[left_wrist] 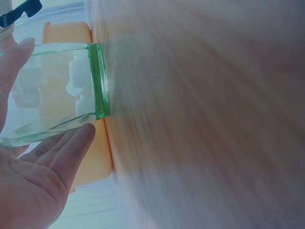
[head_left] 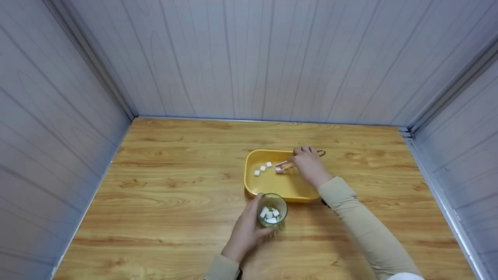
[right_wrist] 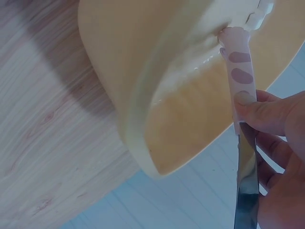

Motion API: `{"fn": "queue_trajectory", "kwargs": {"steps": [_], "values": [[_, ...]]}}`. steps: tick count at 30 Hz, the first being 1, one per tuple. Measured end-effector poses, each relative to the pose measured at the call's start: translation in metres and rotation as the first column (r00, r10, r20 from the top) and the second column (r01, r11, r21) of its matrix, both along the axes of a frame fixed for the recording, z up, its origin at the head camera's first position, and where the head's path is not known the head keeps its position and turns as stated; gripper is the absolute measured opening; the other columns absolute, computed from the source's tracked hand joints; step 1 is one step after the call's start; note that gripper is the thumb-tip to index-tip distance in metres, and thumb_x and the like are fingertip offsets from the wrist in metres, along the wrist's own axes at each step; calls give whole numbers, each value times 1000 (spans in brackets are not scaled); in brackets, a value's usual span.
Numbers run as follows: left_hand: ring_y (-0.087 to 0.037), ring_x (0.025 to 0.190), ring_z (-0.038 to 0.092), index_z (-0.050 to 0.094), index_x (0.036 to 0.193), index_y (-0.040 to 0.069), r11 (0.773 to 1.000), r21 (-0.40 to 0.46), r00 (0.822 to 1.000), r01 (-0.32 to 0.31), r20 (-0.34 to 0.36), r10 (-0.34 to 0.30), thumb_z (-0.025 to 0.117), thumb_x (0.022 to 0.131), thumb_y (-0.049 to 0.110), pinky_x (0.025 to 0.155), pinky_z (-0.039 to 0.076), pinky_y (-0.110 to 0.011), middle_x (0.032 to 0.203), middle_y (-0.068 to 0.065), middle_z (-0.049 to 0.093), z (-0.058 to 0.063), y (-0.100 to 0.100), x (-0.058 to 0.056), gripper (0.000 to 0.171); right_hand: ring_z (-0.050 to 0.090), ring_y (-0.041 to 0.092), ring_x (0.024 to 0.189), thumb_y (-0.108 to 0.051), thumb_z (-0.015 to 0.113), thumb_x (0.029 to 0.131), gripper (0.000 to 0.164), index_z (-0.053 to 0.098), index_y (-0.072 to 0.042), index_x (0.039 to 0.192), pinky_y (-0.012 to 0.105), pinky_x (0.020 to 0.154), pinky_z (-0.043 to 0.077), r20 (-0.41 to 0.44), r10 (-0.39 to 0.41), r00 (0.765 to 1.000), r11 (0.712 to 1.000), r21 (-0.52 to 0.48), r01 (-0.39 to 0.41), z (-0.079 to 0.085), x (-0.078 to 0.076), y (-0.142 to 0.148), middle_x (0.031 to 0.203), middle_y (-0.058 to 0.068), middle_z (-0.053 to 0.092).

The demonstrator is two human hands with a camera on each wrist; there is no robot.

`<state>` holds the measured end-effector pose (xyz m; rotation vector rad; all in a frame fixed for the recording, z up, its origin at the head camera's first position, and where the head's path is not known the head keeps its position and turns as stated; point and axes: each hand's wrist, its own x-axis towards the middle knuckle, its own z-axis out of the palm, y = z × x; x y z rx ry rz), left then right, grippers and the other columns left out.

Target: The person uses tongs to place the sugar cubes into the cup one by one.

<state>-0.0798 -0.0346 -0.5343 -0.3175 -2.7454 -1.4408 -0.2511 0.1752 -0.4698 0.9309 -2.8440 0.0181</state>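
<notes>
My left hand [head_left: 246, 233] holds a clear greenish glass [head_left: 281, 200], thumb on one side and fingers on the other. Several white cubes [head_left: 269, 215] lie at the bottom of the glass. Over the right part of a yellow tray [head_left: 288, 193], my right hand [head_left: 309, 165] pinches metal tongs [right_wrist: 247, 181] with pink tips. Those tips reach down into the tray, around a white cube [head_left: 277, 169]. Three more white cubes [head_left: 263, 168] lie in a slanting row on the tray floor, left of the tongs.
The tray stands on a wood-grain table [head_left: 175, 186], just beyond the glass. Pale panelled walls [head_left: 249, 58] enclose the table at the back and on both sides.
</notes>
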Motion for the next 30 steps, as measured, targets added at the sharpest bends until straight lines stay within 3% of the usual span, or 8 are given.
{"fn": "queue_trajectory", "kwargs": {"steps": [14, 22, 30], "values": [[-28, 127, 44, 28, 149, 9, 1000, 7, 1000, 10, -24, -10, 87, 69, 20, 105, 37, -44, 142, -12, 43, -1, 0, 0, 100, 42, 27, 87, 2, 70, 83, 27, 76, -17, 101, 46, 82, 37, 10, -18, 1000, 1000, -5, 18, 3, 6, 11, 96, 7, 60], [-28, 128, 43, 27, 149, 10, 1000, 5, 999, 18, -39, -18, 86, 70, 21, 105, 36, -45, 142, -12, 42, -2, -1, 1, 99, 42, 28, 89, 3, 73, 80, 32, 74, -18, 105, 44, 76, 36, 24, -27, 999, 999, -28, 28, 5, 13, 16, 96, 7, 58], [-29, 128, 43, 27, 149, 12, 1000, 17, 1000, 16, -22, -16, 85, 71, 23, 105, 36, -45, 143, -12, 41, -1, -1, 1, 99, 43, 27, 88, 2, 72, 81, 33, 74, -18, 108, 44, 78, 37, 14, -27, 1000, 998, -64, 28, 13, 21, 23, 98, 6, 60]]}}
